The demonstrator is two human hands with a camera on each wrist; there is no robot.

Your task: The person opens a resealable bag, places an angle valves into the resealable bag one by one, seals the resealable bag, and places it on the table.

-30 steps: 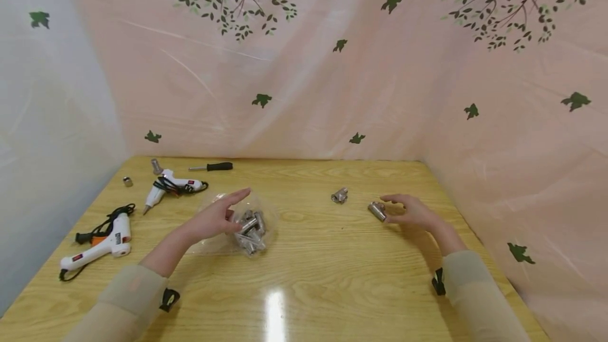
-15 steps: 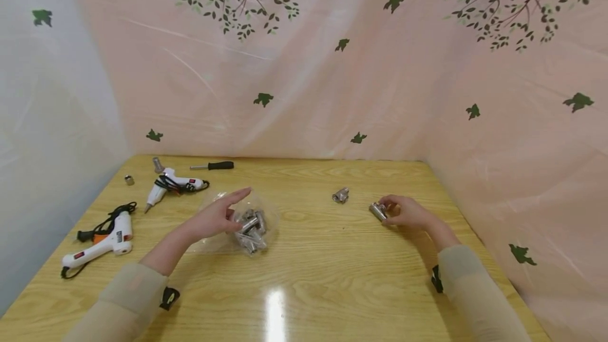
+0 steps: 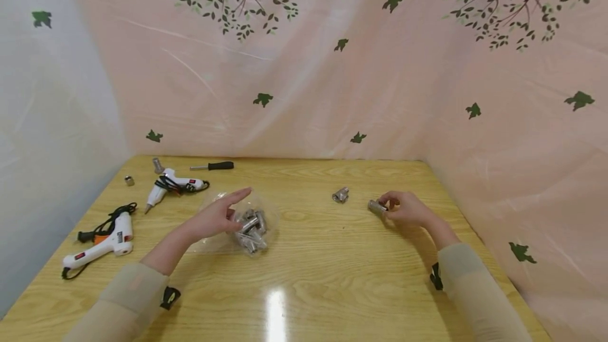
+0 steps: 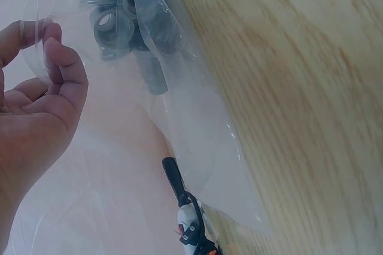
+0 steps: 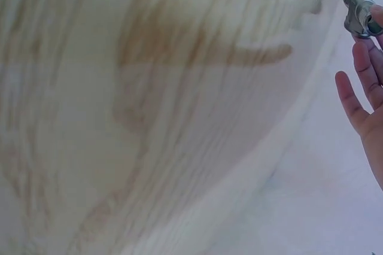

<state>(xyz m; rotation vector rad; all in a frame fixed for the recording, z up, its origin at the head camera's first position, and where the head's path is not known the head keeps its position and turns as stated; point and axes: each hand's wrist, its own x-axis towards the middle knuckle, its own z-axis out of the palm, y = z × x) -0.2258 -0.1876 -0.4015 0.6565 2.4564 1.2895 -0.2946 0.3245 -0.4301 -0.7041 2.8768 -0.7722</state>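
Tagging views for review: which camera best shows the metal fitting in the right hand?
The right wrist view: the metal fitting appears largest there, though the right hand partly covers it. The head view shows it small, partly hidden; the left wrist view doesn't show it.

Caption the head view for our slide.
Right hand grips a silver tubular metal fitting; left hand holds a clear plastic bag.

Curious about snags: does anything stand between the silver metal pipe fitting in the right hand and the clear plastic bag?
Nothing visible stands between the held fitting and the bag; another silver metal fitting lies farther back.
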